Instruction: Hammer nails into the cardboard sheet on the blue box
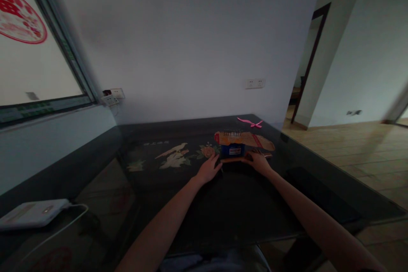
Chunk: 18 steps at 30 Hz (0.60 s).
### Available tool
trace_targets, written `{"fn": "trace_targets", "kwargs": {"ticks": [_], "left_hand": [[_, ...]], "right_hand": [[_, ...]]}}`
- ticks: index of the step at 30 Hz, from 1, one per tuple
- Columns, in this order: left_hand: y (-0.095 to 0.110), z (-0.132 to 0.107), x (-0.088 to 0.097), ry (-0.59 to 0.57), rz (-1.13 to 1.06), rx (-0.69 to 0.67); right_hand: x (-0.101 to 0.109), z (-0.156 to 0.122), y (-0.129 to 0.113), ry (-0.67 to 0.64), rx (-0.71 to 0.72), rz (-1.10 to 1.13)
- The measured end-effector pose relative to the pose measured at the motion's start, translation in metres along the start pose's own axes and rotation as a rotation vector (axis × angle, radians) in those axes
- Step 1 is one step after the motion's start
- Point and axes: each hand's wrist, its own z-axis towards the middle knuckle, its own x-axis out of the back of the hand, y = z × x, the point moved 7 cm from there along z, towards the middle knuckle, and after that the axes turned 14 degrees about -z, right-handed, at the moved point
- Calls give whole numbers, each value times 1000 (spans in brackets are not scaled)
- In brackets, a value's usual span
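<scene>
Left hand (208, 170): open, fingers stretched out low over the table (242, 212), tips at the near left corner of the box (232, 150). Whether they touch the box is too dim to tell.

Right hand (259, 162): at the near right corner of the box, thumb pointing in toward it. Fingers are partly curled, and I cannot tell whether they grip anything or merely rest there.

Box: small, blue, with a white and red label on its near face. It stands upright between the two hands, toward the far right part of the table.

Strip (232, 160): thin, pale orange, lying along the near foot of the box and running from one hand to the other.

Paper (251, 139): orange-tan sheet with a red band, spread flat just behind the box and reaching out to its right.

Ribbon (251, 123): pink, loose, farther off near the far right edge of the table, apart from the paper.

Table: dark, glossy top, with a pale inlay (175, 157) of birds and flowers to the left of the left hand.

Pack (33, 213): flat, white, on the near left, well apart from the hands, with a white cable (68, 225) trailing from it.

Sockets (255, 83): white pair on the far wall.

Window (38, 63): on the left, bearing a red sticker (19, 17).

Doorway (310, 59): dark frame, far right, beyond a wooden floor (350, 148).
</scene>
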Motion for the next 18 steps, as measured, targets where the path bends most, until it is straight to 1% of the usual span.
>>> {"fn": "trace_targets", "kwargs": {"ticks": [5,10,14,16,18], "left_hand": [[3,-1,-5,-112,145,13],[4,-2,-8,-134,173,5],[4,-4,-7,-81,67,0],[3,-3,-3,-18,-47,0],[1,-1,6,79,-204,5]], "right_hand": [[1,-2,0,3,8,2],[2,0,2,10,15,1],[7,-7,-1,59,7,-90],[9,-18,-4,79,-36,-152],[13,-32,-12,88,-54,-151]]}}
